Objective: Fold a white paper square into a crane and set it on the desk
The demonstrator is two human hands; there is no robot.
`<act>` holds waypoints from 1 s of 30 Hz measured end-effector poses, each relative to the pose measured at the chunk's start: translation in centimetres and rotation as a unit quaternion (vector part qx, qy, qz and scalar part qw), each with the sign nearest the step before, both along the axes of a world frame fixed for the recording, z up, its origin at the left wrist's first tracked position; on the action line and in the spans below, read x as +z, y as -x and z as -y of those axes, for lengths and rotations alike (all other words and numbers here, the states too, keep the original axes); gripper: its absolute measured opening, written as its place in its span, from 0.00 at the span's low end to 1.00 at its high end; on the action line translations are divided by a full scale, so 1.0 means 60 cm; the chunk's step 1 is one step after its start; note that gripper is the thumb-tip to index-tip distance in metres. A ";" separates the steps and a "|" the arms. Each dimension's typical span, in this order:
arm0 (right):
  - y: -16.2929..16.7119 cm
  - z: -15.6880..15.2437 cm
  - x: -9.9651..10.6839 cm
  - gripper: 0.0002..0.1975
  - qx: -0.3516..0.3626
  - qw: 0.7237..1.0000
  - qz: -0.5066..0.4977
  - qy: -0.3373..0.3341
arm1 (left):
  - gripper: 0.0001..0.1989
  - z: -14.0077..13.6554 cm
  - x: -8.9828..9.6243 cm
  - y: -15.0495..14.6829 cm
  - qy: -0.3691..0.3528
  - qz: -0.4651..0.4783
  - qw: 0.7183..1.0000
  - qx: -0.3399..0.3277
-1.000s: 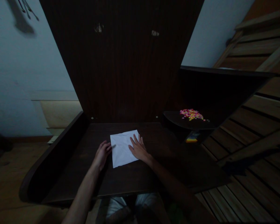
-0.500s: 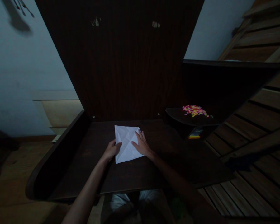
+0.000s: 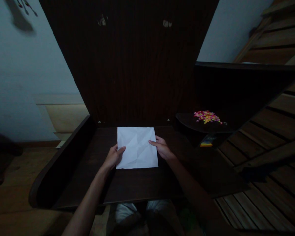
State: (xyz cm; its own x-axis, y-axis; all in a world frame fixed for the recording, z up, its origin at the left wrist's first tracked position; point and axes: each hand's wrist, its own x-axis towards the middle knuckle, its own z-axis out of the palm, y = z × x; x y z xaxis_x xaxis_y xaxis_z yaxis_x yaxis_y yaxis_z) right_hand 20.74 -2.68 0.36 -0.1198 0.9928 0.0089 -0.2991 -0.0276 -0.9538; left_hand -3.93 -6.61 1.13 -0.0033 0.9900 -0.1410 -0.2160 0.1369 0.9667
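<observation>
A roughly square sheet of white paper with crease lines is held over the dark wooden desk. My left hand grips its left edge, thumb on top and the other fingers hidden beneath. On the opposite edge, my right hand pinches the paper the same way, its thumb lying on the upper face. Faint diagonal and upright creases cross the sheet. Whether its underside touches the desk I cannot tell.
To the right, a small rounded shelf carries a pile of small pink, red and yellow pieces. A raised side board bounds the desk on the left. A tall dark panel rises behind it. Wooden slats stand at far right.
The paper now looks wider and squarer to me, with fainter creases showing. My right hand has moved from lying flat on it to gripping its right edge. My left hand stays at the left edge.
</observation>
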 end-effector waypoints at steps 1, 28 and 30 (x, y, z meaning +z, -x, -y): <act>0.000 0.001 0.002 0.24 -0.032 0.999 0.016 -0.015 | 0.25 0.000 0.001 0.002 -0.006 -0.014 1.000 0.001; -0.006 0.013 0.030 0.21 -0.006 0.998 0.044 -0.045 | 0.22 0.032 0.041 -0.006 0.005 -0.005 0.999 0.032; -0.006 0.014 0.031 0.20 0.004 0.998 0.045 -0.042 | 0.20 0.030 0.044 -0.008 0.031 0.011 0.999 0.032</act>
State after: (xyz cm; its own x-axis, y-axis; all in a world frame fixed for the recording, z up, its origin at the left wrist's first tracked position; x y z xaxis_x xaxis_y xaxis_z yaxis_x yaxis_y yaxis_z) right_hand 21.08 -3.50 2.24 -0.1309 0.9880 0.0816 -0.2128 0.0524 -0.9757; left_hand -3.43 -8.42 3.79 -0.0618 0.9773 -0.2029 -0.2467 0.1820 0.9519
